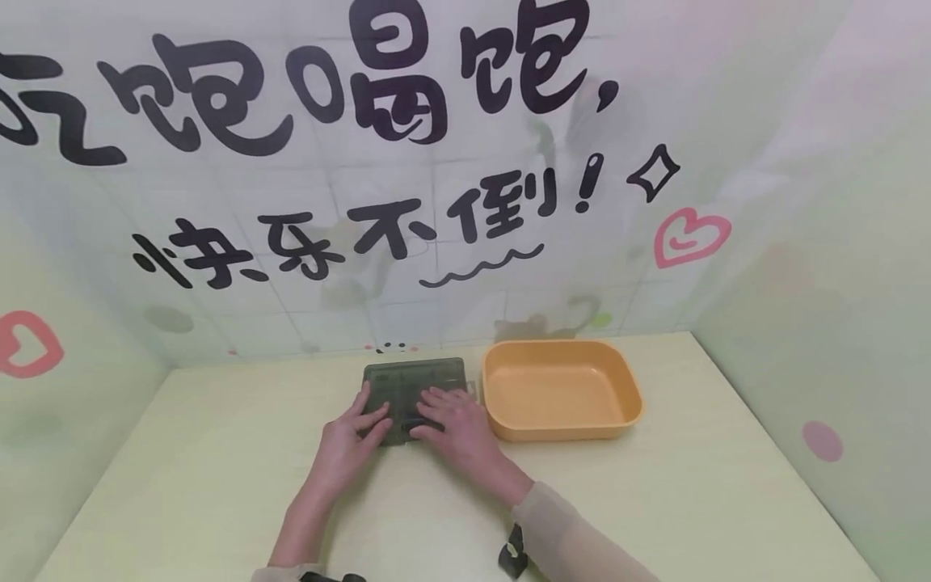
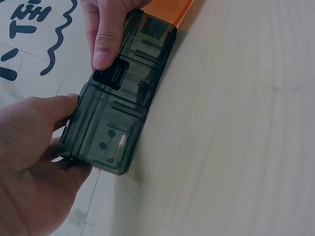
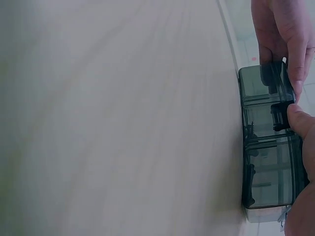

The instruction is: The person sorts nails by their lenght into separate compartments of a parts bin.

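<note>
On the table stands a dark translucent plastic storage box [image 1: 414, 373] with inner dividers, its lid down. My left hand [image 1: 347, 449] holds its left end, thumb at the lid's front edge and fingers along the side. Across the right part of the lid lie the fingers of my right hand [image 1: 465, 428], with the thumb pressing at the black latch [image 2: 116, 77] on the front. Small dark pieces [image 3: 251, 184] show through the box wall in the right wrist view. The right fingers are partly hidden in the left wrist view.
A yellow-orange tray [image 1: 560, 433] stands close to the box's right, with nothing seen inside. Behind the pale wooden table [image 1: 218, 485] rises a wall [image 1: 436, 186] with large black lettering, and side walls flank it.
</note>
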Demonstrator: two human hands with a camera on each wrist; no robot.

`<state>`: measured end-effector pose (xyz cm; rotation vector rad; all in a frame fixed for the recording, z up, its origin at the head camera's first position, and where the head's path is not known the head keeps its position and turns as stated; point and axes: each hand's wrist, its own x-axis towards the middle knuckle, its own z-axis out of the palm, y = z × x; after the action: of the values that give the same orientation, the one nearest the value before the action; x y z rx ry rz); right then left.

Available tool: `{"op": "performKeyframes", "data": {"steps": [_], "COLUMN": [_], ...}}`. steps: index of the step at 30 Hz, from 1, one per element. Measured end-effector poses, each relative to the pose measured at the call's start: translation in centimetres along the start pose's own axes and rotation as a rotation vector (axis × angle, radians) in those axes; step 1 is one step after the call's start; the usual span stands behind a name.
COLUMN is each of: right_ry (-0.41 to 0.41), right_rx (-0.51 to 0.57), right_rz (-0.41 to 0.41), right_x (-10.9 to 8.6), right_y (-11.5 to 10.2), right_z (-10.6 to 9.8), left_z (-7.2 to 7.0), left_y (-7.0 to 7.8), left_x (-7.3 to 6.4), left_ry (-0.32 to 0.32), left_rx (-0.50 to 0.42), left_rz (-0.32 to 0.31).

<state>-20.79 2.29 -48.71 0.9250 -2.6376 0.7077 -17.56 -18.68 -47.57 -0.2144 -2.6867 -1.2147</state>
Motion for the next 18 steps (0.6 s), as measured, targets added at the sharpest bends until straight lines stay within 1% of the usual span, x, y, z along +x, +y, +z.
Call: {"op": "performKeyframes", "data": {"steps": [7,10,14,18], "right_ry": [0.049,0.052,0.043,0.053], "right_rx": [0.008,0.01,0.031,0.034], "right_rz": [-0.023,-0.015,-0.003,-0.015], "right_x": [-0.5,-0.59,-0.46,-0.4], "right_y": [0.3,0.34,0.06,-0.14], "right_z": [0.19,0.3,0.19,0.3], "left_z": [0.64,0.66,0.48,0.45], "left_y": [-0.05,-0.04,-0.01,-0.11], "left_x": [-0.14,-0.15,-0.24,-0.39], "left_ry": [0.004,-0.004,0.005,0.005], "left_rx": [-0.017,-0.027,-0.028,-0.032], "left_rz": [-0.031,-0.035,-0.039,-0.05]}}
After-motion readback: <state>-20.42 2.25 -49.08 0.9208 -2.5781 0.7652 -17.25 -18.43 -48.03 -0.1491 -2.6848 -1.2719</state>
